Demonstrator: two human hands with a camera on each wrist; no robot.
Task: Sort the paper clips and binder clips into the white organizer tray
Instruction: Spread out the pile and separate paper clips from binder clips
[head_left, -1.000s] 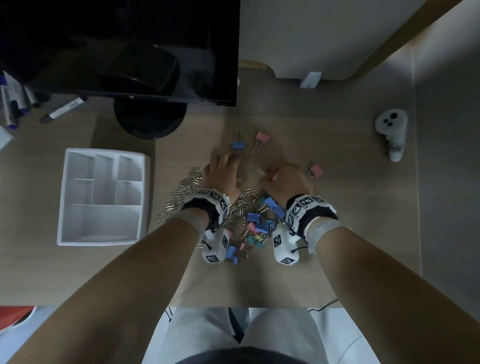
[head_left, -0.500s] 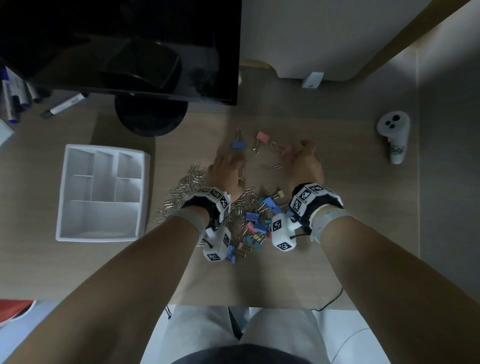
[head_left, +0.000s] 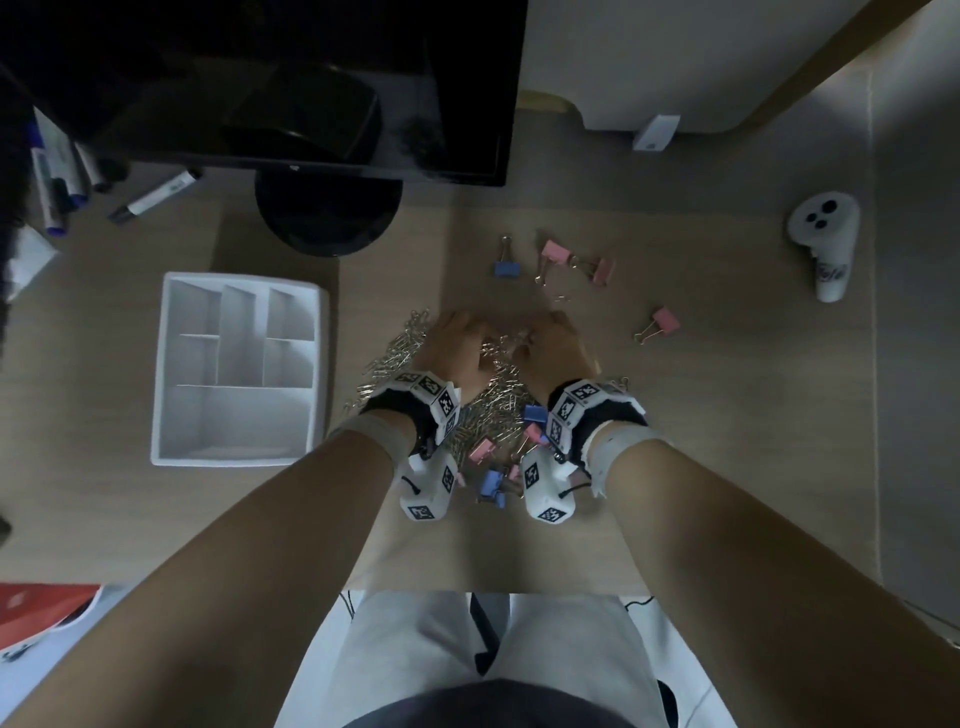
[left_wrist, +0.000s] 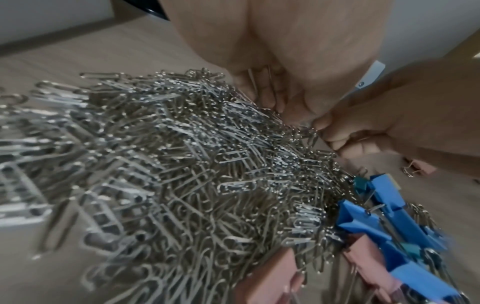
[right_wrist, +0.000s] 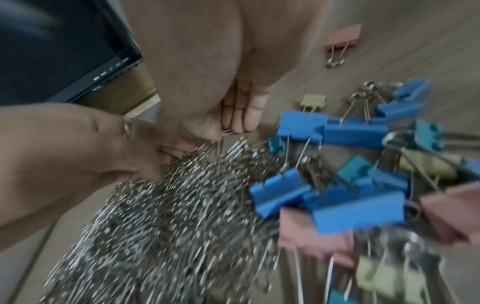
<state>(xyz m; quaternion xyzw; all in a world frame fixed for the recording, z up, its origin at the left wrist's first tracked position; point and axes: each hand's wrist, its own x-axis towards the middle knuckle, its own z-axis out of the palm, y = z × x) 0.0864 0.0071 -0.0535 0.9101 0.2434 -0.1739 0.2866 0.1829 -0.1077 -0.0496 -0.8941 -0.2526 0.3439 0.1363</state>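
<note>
A heap of silver paper clips (head_left: 400, 345) (left_wrist: 182, 164) (right_wrist: 168, 216) lies mid-desk, right of the white organizer tray (head_left: 165, 364), whose compartments are empty. My left hand (head_left: 457, 348) (left_wrist: 262, 90) digs into the heap's far side, fingers curled round a few clips. My right hand (head_left: 556, 345) (right_wrist: 237, 119) meets it there, fingertips pinching clips. Blue and pink binder clips (head_left: 535, 414) (left_wrist: 376, 216) (right_wrist: 337, 205) are bunched under my wrists. Loose ones lie farther off: a blue binder clip (head_left: 507, 268) and pink binder clips (head_left: 556, 253) (head_left: 666, 320).
A black monitor (head_left: 311, 88) and its round stand (head_left: 330, 218) are behind the tray. Markers (head_left: 156, 195) lie at the far left. A white controller (head_left: 826, 244) stands at the far right. The desk's front edge (head_left: 467, 587) is near my lap.
My right hand reached out to the far pink binder clips, left one there, then came back left to the paper clip heap. My left hand's fingers curled into the clips.
</note>
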